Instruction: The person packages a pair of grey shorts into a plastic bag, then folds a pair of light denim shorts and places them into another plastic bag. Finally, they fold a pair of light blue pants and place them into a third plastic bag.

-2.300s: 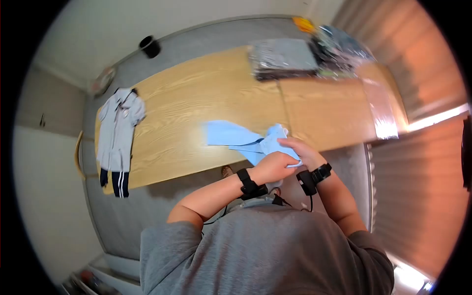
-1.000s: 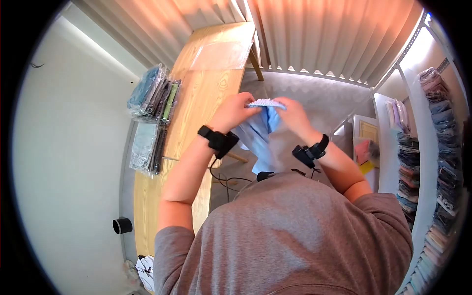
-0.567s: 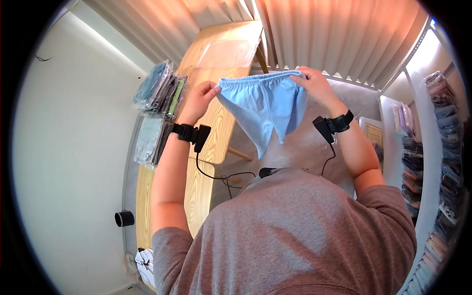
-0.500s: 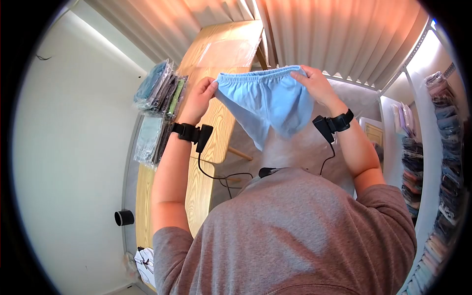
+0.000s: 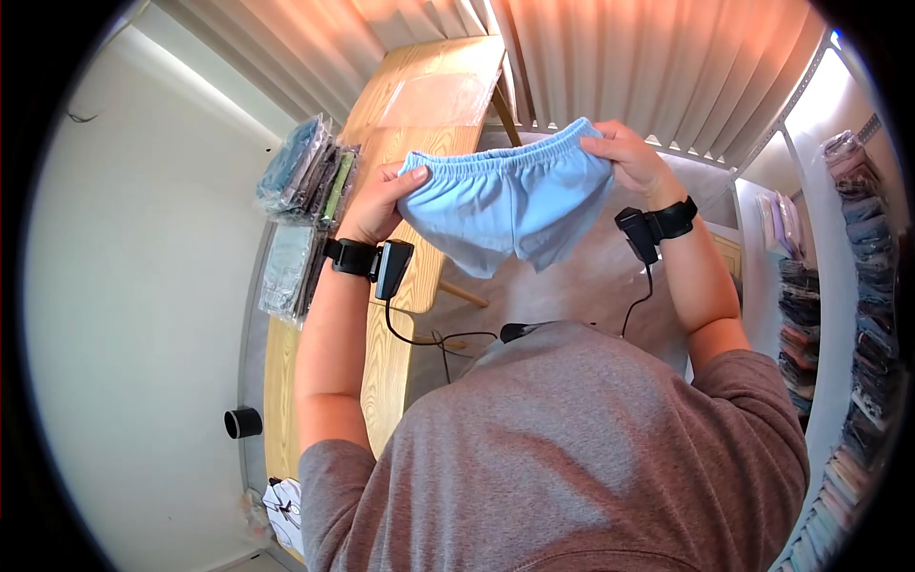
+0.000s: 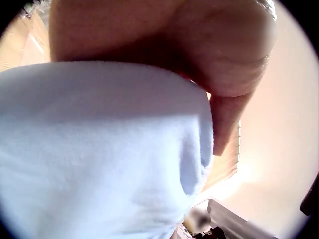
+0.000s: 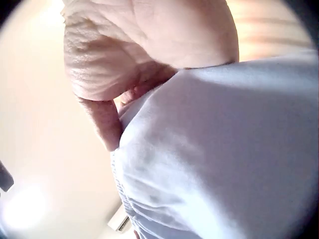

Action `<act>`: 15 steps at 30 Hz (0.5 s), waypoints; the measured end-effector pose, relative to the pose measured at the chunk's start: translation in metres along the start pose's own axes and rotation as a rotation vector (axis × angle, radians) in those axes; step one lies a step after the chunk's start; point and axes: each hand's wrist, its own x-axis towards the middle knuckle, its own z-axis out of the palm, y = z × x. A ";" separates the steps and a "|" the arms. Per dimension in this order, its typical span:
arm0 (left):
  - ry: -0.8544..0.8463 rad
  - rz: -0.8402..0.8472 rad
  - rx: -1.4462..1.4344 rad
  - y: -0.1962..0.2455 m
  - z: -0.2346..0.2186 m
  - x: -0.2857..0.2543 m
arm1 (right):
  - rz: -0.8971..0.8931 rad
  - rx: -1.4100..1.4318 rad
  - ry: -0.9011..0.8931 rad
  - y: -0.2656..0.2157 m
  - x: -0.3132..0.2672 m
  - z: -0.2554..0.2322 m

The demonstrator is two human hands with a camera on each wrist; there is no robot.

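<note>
Light blue shorts (image 5: 510,205) with a gathered elastic waistband hang in the air between both hands, waistband up and legs down. The left hand (image 5: 376,200) pinches the left end of the waistband, thumb in front. At the other end, slightly higher, the right hand (image 5: 637,162) grips the waistband with its thumb in front. Pale fabric (image 6: 99,149) fills much of the left wrist view below the left hand (image 6: 199,50). In the right wrist view the right hand (image 7: 149,45) holds the cloth (image 7: 214,139), its waistband edge running downward.
A long wooden table (image 5: 381,334) runs along the left, bearing bagged clothes (image 5: 295,172), a clear plastic sheet (image 5: 438,95) and a white garment (image 5: 284,515). A black bin (image 5: 243,422) stands by the wall. Shelves of folded clothes (image 5: 869,276) are at right, curtains (image 5: 648,76) ahead.
The person has turned from facing the table's long side. The hands have moved apart, stretching the bunched shorts out by the waistband; lately the right end has risen slightly and the legs have swung.
</note>
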 end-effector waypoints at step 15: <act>0.744 0.229 0.741 -0.044 0.073 0.043 | -0.234 -0.494 0.638 0.055 0.036 0.104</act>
